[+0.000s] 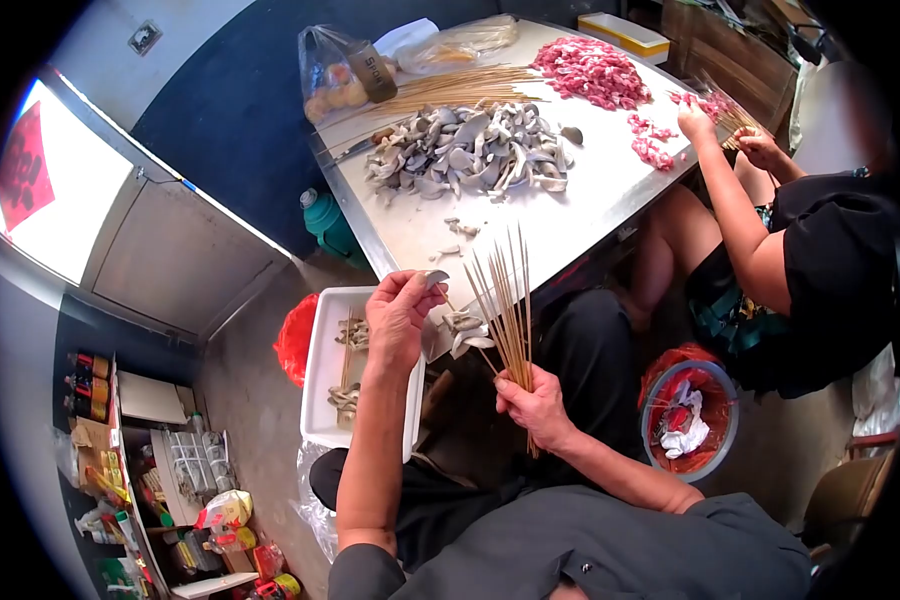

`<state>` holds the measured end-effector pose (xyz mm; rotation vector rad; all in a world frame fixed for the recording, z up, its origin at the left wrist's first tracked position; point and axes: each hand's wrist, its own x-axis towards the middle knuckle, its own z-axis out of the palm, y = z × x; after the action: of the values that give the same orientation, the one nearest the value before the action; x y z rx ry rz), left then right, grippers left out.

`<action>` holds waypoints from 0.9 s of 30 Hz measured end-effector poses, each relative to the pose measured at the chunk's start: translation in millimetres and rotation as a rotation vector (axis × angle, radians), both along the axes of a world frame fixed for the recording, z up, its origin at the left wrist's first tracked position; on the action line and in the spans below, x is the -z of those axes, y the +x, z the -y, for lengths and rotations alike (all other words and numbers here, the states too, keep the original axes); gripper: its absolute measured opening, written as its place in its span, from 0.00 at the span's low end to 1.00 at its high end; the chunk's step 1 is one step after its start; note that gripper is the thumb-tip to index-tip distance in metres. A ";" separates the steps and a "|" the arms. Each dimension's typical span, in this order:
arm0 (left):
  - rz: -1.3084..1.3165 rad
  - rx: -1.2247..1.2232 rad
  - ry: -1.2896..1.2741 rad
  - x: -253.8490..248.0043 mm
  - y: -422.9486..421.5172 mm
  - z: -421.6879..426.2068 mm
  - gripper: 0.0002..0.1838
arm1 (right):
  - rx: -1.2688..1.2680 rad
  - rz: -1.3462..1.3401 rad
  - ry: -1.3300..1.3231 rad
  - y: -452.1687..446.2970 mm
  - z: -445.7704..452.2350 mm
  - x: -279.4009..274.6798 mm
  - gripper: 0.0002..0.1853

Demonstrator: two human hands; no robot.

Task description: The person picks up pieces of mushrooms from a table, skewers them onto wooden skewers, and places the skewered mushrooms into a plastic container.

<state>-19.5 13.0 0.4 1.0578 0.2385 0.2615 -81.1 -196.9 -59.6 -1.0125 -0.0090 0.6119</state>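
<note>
My left hand [397, 315] pinches a grey mushroom piece [436, 278] at the tip of a wooden skewer. Several more mushroom pieces [465, 330] are threaded lower on that skewer. My right hand [538, 405] is closed round a fanned bundle of bare skewers [511, 320] and the lower part of the loaded one. Beyond my hands, a large heap of grey mushrooms [470, 150] lies on the white table [600, 215], with a few loose pieces nearer its corner. Beside my left forearm, a white tray [320, 400] holds skewers threaded with mushrooms.
At the right, another person [830, 240] holds skewers near a pile of red meat [590, 72]. A bag-lined bin [690, 412] stands on the floor at right. A teal flask [330, 228] is left of the table; a cluttered shelf [150, 480] stands lower left.
</note>
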 end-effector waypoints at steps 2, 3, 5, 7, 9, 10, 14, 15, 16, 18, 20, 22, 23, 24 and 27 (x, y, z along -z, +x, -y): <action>0.014 -0.001 -0.005 1.1 -3.9 0.3 0.06 | -0.007 0.006 -0.005 -1.3 -0.1 0.4 0.05; 0.029 0.001 -0.009 1.5 -4.9 0.3 0.06 | -0.009 0.011 -0.008 -1.5 -0.2 0.3 0.05; 0.045 0.005 0.015 2.1 -5.7 0.4 0.05 | -0.011 0.017 -0.013 -0.7 -0.3 -0.7 0.05; 0.058 0.008 0.037 4.6 -6.4 -0.7 0.05 | -0.035 0.013 -0.031 -0.2 0.3 -2.0 0.05; 0.075 0.038 0.060 5.8 -6.1 -4.5 0.05 | -0.037 0.014 -0.029 -0.1 -0.2 -1.3 0.05; 0.074 0.036 0.060 5.7 -6.4 -5.4 0.05 | -0.035 0.016 -0.024 0.2 -0.6 -1.0 0.05; 0.022 0.149 0.210 -2.1 -8.8 -8.8 0.04 | -0.038 0.012 -0.029 0.2 -1.5 0.4 0.05; -0.020 0.228 0.334 -4.9 -9.0 -10.7 0.03 | -0.019 -0.002 -0.020 -0.2 -1.9 0.2 0.05; -0.070 0.358 0.352 -8.1 -11.0 -10.8 0.02 | 0.000 -0.015 -0.011 -0.4 -2.1 -0.2 0.05; -0.093 0.426 0.395 -17.6 -6.9 -13.3 0.03 | 0.019 -0.019 -0.016 -0.4 -1.0 -0.3 0.05; -0.068 0.440 0.536 -20.5 9.8 -19.3 0.07 | 0.043 -0.021 -0.020 4.3 -1.3 2.0 0.05; -0.070 0.202 0.736 -17.8 39.2 -26.5 0.07 | 0.071 0.022 -0.008 10.2 -2.2 6.8 0.06; -0.077 0.071 0.853 -14.8 57.6 -31.8 0.07 | 0.074 0.023 -0.009 12.4 -1.9 5.5 0.06; -0.022 -0.034 1.061 -18.0 73.6 -31.3 0.08 | 0.071 0.010 -0.013 15.0 -1.2 2.7 0.05; 0.196 -0.211 1.446 -8.9 127.5 -37.5 0.09 | 0.068 -0.014 -0.017 18.3 1.0 -2.5 0.05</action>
<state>108.0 50.4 9.3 2.4186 -0.0680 0.7799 -62.9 -197.9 -57.1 -1.0205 0.0429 0.5573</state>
